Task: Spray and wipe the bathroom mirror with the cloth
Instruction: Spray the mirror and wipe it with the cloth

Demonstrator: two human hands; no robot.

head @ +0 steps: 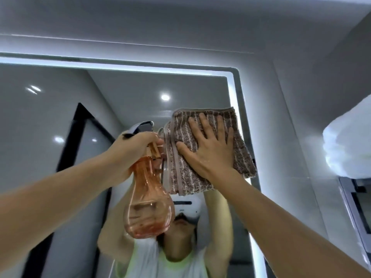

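At mirror (60, 117) | right hand (208, 149) fingers splayed on cloth (239, 145) | left hand (138, 143) fingers grip spray bottle (148, 207)

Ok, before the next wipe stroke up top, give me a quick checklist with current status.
1. Cloth flat on mirror: ok.
2. Right hand spread on cloth, palm pressing: ok.
3. Left hand gripping spray bottle by the neck: ok.
4. Bottle clear of cloth: not ok, it sits right beside the cloth edge.
5. Liquid left in bottle: cannot tell.
6. Glass wet under cloth: cannot tell.
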